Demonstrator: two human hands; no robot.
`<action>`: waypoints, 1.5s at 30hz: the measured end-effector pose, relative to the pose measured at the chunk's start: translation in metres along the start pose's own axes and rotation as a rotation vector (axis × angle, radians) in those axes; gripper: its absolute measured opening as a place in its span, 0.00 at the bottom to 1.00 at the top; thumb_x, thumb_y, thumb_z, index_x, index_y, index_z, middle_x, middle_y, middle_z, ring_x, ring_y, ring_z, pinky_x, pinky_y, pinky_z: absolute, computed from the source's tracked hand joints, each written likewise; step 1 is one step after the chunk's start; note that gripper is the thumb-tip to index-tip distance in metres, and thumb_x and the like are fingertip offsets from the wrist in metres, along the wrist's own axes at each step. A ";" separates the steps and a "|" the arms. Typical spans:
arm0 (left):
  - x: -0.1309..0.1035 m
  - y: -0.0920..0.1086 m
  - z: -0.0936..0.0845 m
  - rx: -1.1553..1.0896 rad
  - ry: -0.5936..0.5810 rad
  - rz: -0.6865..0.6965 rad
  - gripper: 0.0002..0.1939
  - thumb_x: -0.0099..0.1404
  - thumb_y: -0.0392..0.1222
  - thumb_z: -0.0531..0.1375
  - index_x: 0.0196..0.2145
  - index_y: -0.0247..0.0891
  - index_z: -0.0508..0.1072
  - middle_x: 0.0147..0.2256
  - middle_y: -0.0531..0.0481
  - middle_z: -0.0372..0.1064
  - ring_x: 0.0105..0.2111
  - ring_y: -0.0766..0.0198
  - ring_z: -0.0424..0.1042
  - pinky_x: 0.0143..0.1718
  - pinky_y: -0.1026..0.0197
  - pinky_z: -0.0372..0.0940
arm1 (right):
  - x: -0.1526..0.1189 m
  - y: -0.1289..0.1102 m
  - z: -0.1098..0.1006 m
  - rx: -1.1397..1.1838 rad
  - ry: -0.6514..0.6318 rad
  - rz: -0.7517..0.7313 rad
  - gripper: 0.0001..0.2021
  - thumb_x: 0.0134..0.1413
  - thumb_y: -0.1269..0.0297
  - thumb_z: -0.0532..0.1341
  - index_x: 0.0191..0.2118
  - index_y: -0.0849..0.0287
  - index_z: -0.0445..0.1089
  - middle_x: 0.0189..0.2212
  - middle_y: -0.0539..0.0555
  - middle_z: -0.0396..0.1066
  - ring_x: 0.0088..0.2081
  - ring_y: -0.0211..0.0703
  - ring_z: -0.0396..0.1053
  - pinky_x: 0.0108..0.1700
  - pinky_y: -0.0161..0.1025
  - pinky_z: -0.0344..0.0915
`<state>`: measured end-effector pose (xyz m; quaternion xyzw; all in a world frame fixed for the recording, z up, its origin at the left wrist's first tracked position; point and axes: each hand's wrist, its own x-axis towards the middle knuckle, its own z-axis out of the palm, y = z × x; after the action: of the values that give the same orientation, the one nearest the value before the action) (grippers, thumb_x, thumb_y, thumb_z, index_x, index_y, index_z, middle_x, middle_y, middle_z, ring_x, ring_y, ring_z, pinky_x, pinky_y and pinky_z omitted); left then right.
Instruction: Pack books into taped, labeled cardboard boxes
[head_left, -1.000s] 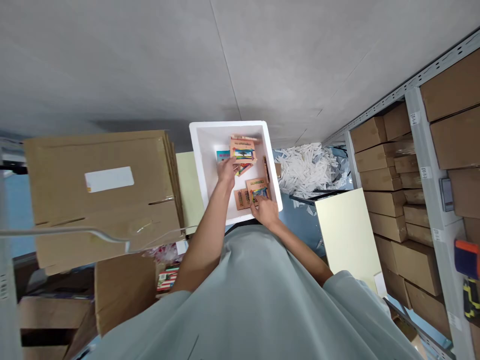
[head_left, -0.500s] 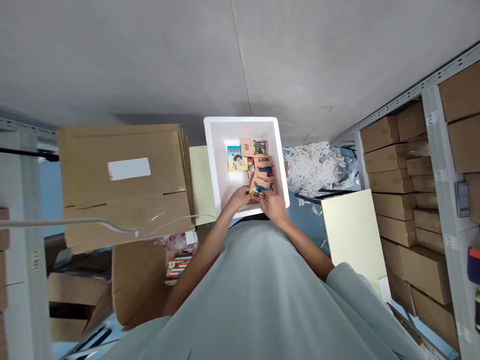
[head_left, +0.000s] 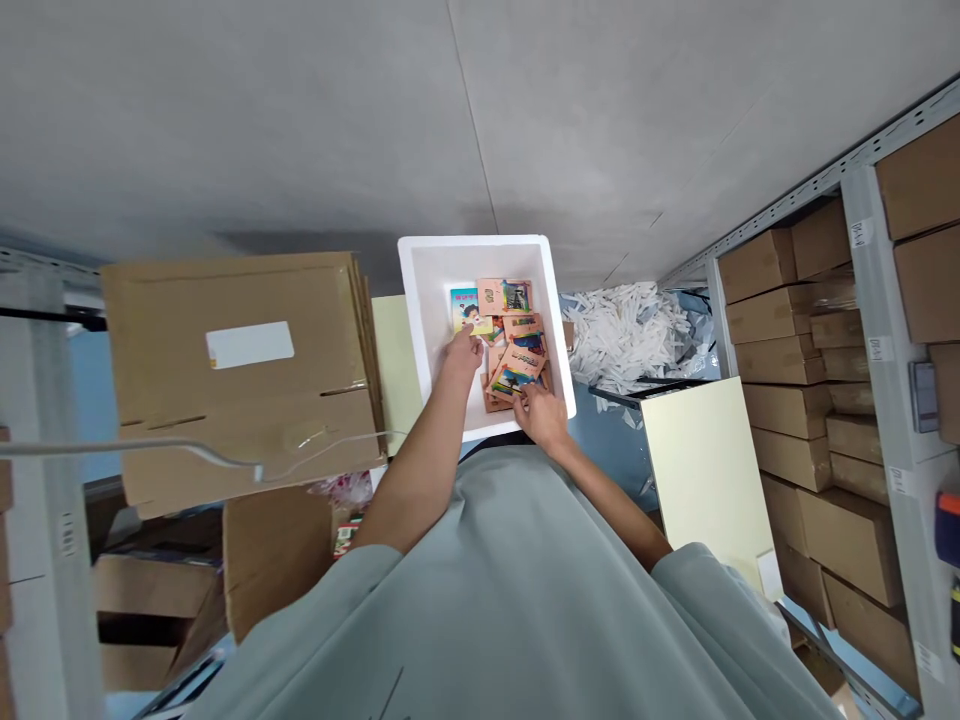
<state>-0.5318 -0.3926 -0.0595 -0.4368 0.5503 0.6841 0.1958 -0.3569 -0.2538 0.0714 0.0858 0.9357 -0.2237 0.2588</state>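
Inside a white foam box (head_left: 439, 262) lie several small pink picture booklets (head_left: 519, 372), piled toward the right side. A blue and yellow booklet (head_left: 465, 306) rests at the box's left, near the pink ones. Over its lower edge is my left hand (head_left: 463, 352), the index finger stretched toward it; whether it touches the cover is unclear. My right hand (head_left: 541, 412) holds the lower corner of the front pink booklet, its fingers curled at the edge.
Stacked flattened cardboard (head_left: 247, 400) with a white cable (head_left: 180, 447) stands left. To the right are a pile of white paper strips (head_left: 626, 335), a cream panel (head_left: 705, 470) and shelves of brown boxes (head_left: 787, 410). An open carton (head_left: 277, 550) sits lower left.
My left hand has left the front pink booklets and moved up and left to the blue and yellow one. My right hand stays at the pink pile.
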 end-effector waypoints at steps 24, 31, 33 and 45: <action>-0.157 -0.020 -0.053 -0.259 -0.379 0.185 0.21 0.58 0.49 0.81 0.41 0.41 0.78 0.46 0.45 0.83 0.47 0.60 0.81 0.54 0.57 0.76 | -0.008 0.015 0.008 0.615 0.249 -0.012 0.21 0.82 0.49 0.55 0.64 0.55 0.74 0.48 0.56 0.86 0.49 0.47 0.84 0.53 0.39 0.76; -0.210 -0.056 -0.058 -0.058 -0.449 0.224 0.30 0.55 0.59 0.81 0.50 0.43 0.82 0.55 0.42 0.83 0.54 0.52 0.82 0.57 0.51 0.75 | -0.023 0.030 0.006 1.198 0.343 -0.092 0.30 0.66 0.28 0.61 0.45 0.54 0.75 0.29 0.50 0.76 0.29 0.43 0.76 0.34 0.39 0.76; -0.221 -0.067 -0.058 0.000 -0.465 0.240 0.32 0.55 0.60 0.81 0.51 0.43 0.83 0.57 0.41 0.82 0.56 0.50 0.81 0.57 0.51 0.75 | -0.036 0.033 0.001 1.223 0.353 -0.081 0.29 0.64 0.27 0.61 0.40 0.53 0.72 0.26 0.47 0.72 0.25 0.41 0.72 0.30 0.38 0.73; -0.253 -0.101 -0.036 0.430 -0.775 0.338 0.32 0.55 0.64 0.79 0.50 0.41 0.89 0.44 0.43 0.85 0.38 0.56 0.79 0.44 0.54 0.76 | -0.172 0.088 -0.002 1.246 0.826 0.132 0.29 0.64 0.28 0.62 0.40 0.53 0.75 0.30 0.50 0.76 0.24 0.41 0.71 0.28 0.38 0.70</action>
<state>-0.3057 -0.3406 0.0869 -0.0033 0.6290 0.6896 0.3588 -0.1873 -0.1825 0.1295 0.3492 0.6500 -0.6456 -0.1969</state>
